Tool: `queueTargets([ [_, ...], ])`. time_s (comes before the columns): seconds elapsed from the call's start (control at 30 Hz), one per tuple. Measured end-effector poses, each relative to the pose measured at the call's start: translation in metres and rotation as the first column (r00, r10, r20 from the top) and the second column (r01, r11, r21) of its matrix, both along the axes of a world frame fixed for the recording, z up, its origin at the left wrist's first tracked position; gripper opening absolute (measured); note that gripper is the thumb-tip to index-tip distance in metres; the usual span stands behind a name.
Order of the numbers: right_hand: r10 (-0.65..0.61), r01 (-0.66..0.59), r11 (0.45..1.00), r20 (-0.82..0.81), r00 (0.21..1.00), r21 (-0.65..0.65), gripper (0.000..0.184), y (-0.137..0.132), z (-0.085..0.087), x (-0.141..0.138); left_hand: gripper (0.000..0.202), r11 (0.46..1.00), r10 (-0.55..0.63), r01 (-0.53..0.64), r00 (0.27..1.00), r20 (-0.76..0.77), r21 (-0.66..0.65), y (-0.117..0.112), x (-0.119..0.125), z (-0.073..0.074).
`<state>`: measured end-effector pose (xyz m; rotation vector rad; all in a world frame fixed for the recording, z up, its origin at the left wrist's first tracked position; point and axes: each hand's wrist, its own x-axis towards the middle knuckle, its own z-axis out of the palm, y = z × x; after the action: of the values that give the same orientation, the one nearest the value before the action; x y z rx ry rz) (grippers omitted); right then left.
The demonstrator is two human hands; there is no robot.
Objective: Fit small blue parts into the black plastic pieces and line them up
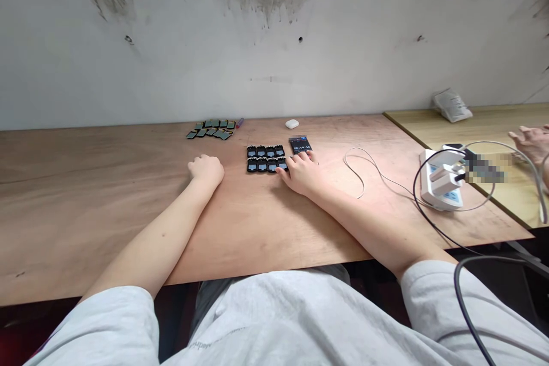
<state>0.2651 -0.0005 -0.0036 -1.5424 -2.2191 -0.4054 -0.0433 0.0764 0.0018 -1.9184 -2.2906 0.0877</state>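
Two neat rows of small black modules with blue-grey faces [261, 159] lie on the wooden table. My right hand [303, 173] rests at their right end, fingers apart, with the thumb on the front row. Its fingertips reach the lower edge of a phone [300, 144] showing a running timer. Left of the rows, my left hand [206, 170] lies on the tabletop as a closed fist, apart from the modules; nothing shows in it. Beyond it is a loose cluster of flat pieces with grey-green faces [212, 129], with a small purple-and-red tool [239, 123] beside it.
A white earbud-type case [292, 124] sits near the wall. On the right, a white power strip [441, 180] holds plugs, with a thin white cable [373, 163] and black cables around it. Another person's hand [534, 143] and a plastic-wrapped packet [452, 106] are on the adjoining table.
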Motion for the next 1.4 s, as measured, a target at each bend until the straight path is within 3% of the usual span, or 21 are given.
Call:
queueTargets([
  [0.2,0.011,-0.011,1.0,-0.037,0.999,-0.005,0.061,0.005,0.001,0.005,0.047,0.998,-0.015,0.012,0.999,0.033,0.06,0.0,0.003,-0.006],
  [0.3,0.19,-0.191,0.98,-0.017,0.982,-0.062,0.054,0.008,0.0,0.009,0.048,0.994,-0.031,0.026,0.998,0.048,0.107,-0.004,0.003,-0.008],
  [0.43,0.57,-0.565,0.81,-0.015,0.821,-0.158,0.044,0.007,0.0,0.01,0.047,0.981,-0.064,0.052,0.996,0.06,0.185,-0.011,0.005,-0.008],
  [0.53,0.686,-0.683,0.692,-0.082,0.723,-0.231,0.039,0.004,0.002,0.008,0.043,0.976,-0.09,0.069,0.992,0.092,0.206,-0.015,0.009,-0.005],
  [0.6,0.703,-0.704,0.659,-0.116,0.702,-0.265,0.038,0.003,0.003,0.007,0.04,0.963,-0.135,0.104,0.985,0.11,0.25,-0.016,0.012,-0.001],
  [0.7,0.693,-0.694,0.665,-0.118,0.711,-0.277,0.042,0.002,0.002,0.007,0.042,0.914,-0.29,0.236,0.949,0.122,0.329,-0.018,0.015,0.002],
  [0.77,0.682,-0.68,0.68,-0.104,0.724,-0.276,0.045,0.003,0.001,0.008,0.043,0.856,-0.435,0.36,0.889,0.143,0.37,-0.019,0.018,0.001],
  [0.87,0.654,-0.649,0.718,-0.076,0.753,-0.25,0.041,0.005,-0.004,0.008,0.034,0.771,-0.608,0.473,0.746,0.272,0.427,-0.024,0.026,-0.006],
  [1.0,0.608,-0.605,0.77,-0.053,0.792,-0.202,0.035,0.008,-0.01,0.008,0.029,0.691,-0.723,0.571,0.537,0.434,0.444,-0.036,0.039,-0.012],
  [1.13,0.585,-0.584,0.782,-0.065,0.808,-0.216,0.035,0.01,-0.012,0.007,0.03,0.521,-0.843,0.714,0.346,0.412,0.467,-0.047,0.05,-0.013],
  [1.23,0.585,-0.583,0.78,-0.065,0.808,-0.23,0.036,0.01,-0.011,0.007,0.026,0.461,-0.875,0.752,0.298,0.381,0.471,-0.052,0.057,-0.014],
  [1.4,0.6,-0.6,0.769,-0.074,0.797,-0.22,0.035,0.01,-0.009,0.007,0.02,0.454,-0.876,0.777,0.3,0.379,0.435,-0.056,0.068,-0.018],
])
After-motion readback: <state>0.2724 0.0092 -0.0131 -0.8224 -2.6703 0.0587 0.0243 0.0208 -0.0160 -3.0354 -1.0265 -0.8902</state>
